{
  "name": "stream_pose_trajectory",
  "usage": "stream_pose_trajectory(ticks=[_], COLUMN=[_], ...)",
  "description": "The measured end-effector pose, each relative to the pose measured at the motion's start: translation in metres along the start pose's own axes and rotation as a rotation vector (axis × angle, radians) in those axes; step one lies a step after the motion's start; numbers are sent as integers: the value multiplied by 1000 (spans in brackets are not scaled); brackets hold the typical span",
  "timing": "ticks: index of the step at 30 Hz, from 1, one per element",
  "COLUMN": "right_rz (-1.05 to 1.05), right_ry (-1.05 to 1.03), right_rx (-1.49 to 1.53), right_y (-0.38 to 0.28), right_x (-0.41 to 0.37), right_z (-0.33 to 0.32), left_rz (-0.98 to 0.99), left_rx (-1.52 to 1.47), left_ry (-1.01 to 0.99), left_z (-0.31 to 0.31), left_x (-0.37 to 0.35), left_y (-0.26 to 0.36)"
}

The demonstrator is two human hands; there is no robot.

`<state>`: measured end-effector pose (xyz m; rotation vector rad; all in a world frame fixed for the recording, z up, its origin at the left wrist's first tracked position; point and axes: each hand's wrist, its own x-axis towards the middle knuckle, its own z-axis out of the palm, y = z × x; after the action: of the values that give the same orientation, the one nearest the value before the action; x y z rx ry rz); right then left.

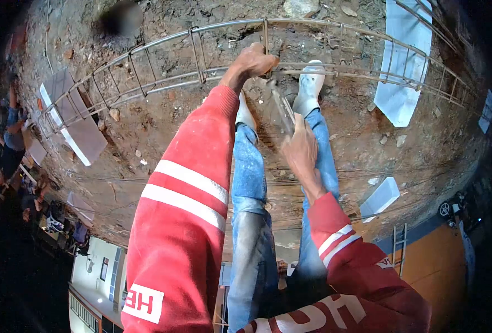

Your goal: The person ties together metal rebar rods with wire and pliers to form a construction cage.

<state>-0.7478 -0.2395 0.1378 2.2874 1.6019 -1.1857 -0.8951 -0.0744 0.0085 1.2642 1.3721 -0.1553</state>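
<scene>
A long rebar cage [201, 74] of thin bars and rectangular stirrups stretches across the upper view, over brown ground. My left hand [254, 61] is closed around the cage where a stirrup [265, 33] meets the lower bar. Below and to the right, my right hand [301, 145] grips the handles of a metal hand tool [282, 108], which looks like pincers and is blurred. The tool's head points up toward my left fingers; whether it touches the bar or any wire is unclear.
Pale boards [404, 66] lie at the right, and another board [74, 116] at the left, beneath the cage. My white shoes [311, 83] are just below it. People [14, 136] are at the far left. A ladder [399, 244] stands lower right.
</scene>
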Motion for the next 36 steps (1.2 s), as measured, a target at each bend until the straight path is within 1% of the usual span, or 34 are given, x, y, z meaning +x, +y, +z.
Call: stream_pose_trajectory(ticks=[1,2,4,5,7,9,11,13,14,16,18,19,20,22,23,25,26,27,29,30,31,32,33,34,35,36], right_rz=[71,71,-44,-45,-16,6,28,106,112,-167,-236,-227,-286,-256,-256,24,-10,129,142,196,257,320,384,378,166,-34], right_ry=[-49,-49,67,65,20,1,-20,26,26,276,457,464,599,628,619,256,253,67,-71,-277,-487,-702,-922,-921,-511,-111], right_rx=[-10,-19,-136,-142,-70,-65,-55,114,126,297,281,322,93,254,251,636,543,708,819,940,1052,1160,1260,1251,840,416], right_y=[-5,-4,-1,0,0,3,5,7,15,36,42,41,47,32,29,18,8,-7,63,61,53,42,35,31,25,20], right_x=[2,2,5,5,7,6,7,14,22,46,72,84,92,84,70,29,15,6,-8,-3,0,0,-1,-4,-6,-10], right_z=[-3,-1,4,4,5,14,28,52,69,115,159,173,197,198,189,151,122,89,133,99,60,26,8,6,10,13], left_rz=[3,2,7,-19,-47,39,8,-12,-13,24,4,-16,-20,-51,-50,-23,10,18,-7,-32,-87,228,244,198,155,40], left_rx=[-8,-9,-17,-43,-73,-24,-39,-67,-55,-31,-25,-39,-25,-82,-88,-68,-42,-99,-83,-54,-5,146,130,68,6,-117], left_ry=[2,33,66,25,-18,81,73,100,95,143,139,150,147,91,94,98,107,125,175,218,333,823,919,895,870,816], left_z=[2,6,4,-3,-2,0,0,1,3,8,3,-2,-6,-8,-10,-4,-2,5,2,0,-1,24,23,29,38,50], left_x=[3,6,3,-2,0,1,0,-2,1,9,-2,-6,-5,-8,-13,-9,-4,1,-9,-15,-35,-37,-59,-80,-96,-107], left_y=[-4,-7,0,8,5,5,6,6,4,-5,4,10,10,14,18,13,8,-2,8,14,34,21,37,45,49,51])
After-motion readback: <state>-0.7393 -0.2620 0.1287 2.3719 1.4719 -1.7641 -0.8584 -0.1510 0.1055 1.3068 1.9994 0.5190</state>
